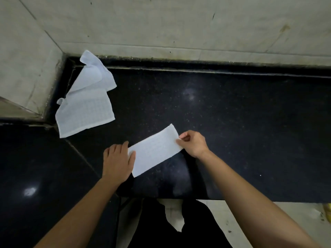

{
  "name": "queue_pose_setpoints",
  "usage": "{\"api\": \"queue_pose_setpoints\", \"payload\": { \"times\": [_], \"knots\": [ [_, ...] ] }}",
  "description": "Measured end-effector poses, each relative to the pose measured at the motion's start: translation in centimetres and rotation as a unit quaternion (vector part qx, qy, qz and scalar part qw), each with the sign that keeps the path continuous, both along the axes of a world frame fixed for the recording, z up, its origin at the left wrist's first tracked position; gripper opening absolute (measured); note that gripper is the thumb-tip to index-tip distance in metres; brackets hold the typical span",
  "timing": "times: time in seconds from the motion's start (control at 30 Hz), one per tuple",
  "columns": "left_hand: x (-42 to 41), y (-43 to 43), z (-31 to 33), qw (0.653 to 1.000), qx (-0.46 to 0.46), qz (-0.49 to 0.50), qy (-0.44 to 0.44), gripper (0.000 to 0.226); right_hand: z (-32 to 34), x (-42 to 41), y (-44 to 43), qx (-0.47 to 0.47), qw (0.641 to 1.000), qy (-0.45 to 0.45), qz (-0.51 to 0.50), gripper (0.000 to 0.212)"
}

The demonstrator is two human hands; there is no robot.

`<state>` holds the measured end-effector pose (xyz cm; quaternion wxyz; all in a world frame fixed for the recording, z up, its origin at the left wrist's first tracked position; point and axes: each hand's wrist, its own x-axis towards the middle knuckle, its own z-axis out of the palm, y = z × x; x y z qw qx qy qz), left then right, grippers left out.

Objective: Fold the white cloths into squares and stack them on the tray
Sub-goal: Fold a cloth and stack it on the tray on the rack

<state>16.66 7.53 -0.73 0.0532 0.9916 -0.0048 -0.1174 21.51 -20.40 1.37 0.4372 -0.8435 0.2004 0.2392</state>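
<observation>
Hands first: the left hand [118,162] lies flat with straight fingers, pressing down the near-left end of a long white waffle-weave cloth strip [155,150], its thumb resting on the fabric. The right hand [193,144] pinches the strip's far-right short edge between thumb and curled fingers. This folded strip lies slantwise, its right end farther from the person than its left.

Under the strip spreads a black speckled polished stone bench [232,113], which bends round to the left of the strip. Beyond the strip, past the bench's back edge, rises a pale grey tiled wall [179,24] that turns a corner to the strip's far left. In that corner, well apart from the strip, lie two loose white waffle-weave cloths: a flatter one [86,113] nearer the strip, one corner curled, and a crumpled one [96,74] overlapping its far edge and reaching the wall's foot. Nearer than the strip, below the bench's front edge, pale floor tiles [223,221] show beside the person's dark clothing [161,230].
</observation>
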Motion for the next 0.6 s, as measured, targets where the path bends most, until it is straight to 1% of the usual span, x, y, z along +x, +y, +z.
{"api": "queue_pose_setpoints", "payload": {
  "times": [0.03, 0.1, 0.17, 0.2, 0.27, 0.3, 0.33, 0.37, 0.4, 0.47, 0.5, 0.53, 0.6],
  "knots": [
    [0.7, -0.2, 0.7, 1.000, -0.019, 0.020, 0.011, 0.052, 0.8, 0.3, 0.0, 0.009, 1.000, -0.018, 0.021, 0.007],
    [2.4, -1.1, 2.4, 0.993, -0.097, 0.050, 0.049, 0.062, 2.4, 0.8, 0.1, 0.015, 0.996, -0.047, 0.078, 0.008],
    [4.5, -2.2, 4.5, 0.978, -0.191, 0.055, 0.068, 0.074, 3.9, 1.2, 0.0, 0.023, 0.988, -0.072, 0.138, 0.008],
    [5.4, -2.8, 5.6, 0.973, -0.217, 0.042, 0.073, 0.080, 4.8, 1.4, 0.0, 0.027, 0.982, -0.081, 0.168, 0.008],
    [7.0, -4.2, 7.6, 0.972, -0.221, -0.013, 0.080, 0.090, 6.3, 1.7, 0.1, 0.027, 0.970, -0.098, 0.222, 0.008],
    [7.6, -4.7, 8.4, 0.972, -0.217, -0.040, 0.086, 0.092, 6.9, 1.9, 0.1, 0.023, 0.963, -0.109, 0.244, 0.008],
    [8.1, -5.1, 9.1, 0.971, -0.214, -0.062, 0.091, 0.088, 7.7, 2.1, 0.0, 0.021, 0.956, -0.121, 0.265, 0.008],
    [8.6, -5.3, 9.6, 0.969, -0.215, -0.081, 0.088, 0.078, 8.3, 2.2, 0.0, 0.020, 0.951, -0.130, 0.281, 0.008],
    [8.9, -5.5, 10.1, 0.968, -0.219, -0.101, 0.070, 0.060, 9.0, 2.4, -0.1, 0.018, 0.946, -0.138, 0.293, 0.009],
    [9.7, -5.5, 11.3, 0.965, -0.221, -0.142, 0.004, 0.023, 10.4, 3.0, -0.3, 0.001, 0.940, -0.168, 0.297, 0.010],
    [10.1, -5.5, 12.0, 0.961, -0.228, -0.150, -0.033, 0.012, 11.1, 3.5, -0.4, -0.015, 0.937, -0.195, 0.291, 0.011],
    [10.4, -5.4, 12.7, 0.957, -0.241, -0.145, -0.069, 0.008, 11.8, 4.0, -0.6, -0.031, 0.932, -0.229, 0.278, 0.013],
    [10.9, -5.5, 14.4, 0.944, -0.273, -0.126, -0.137, 0.008, 13.5, 4.7, -0.7, -0.041, 0.922, -0.301, 0.240, 0.015]
  ]
}}
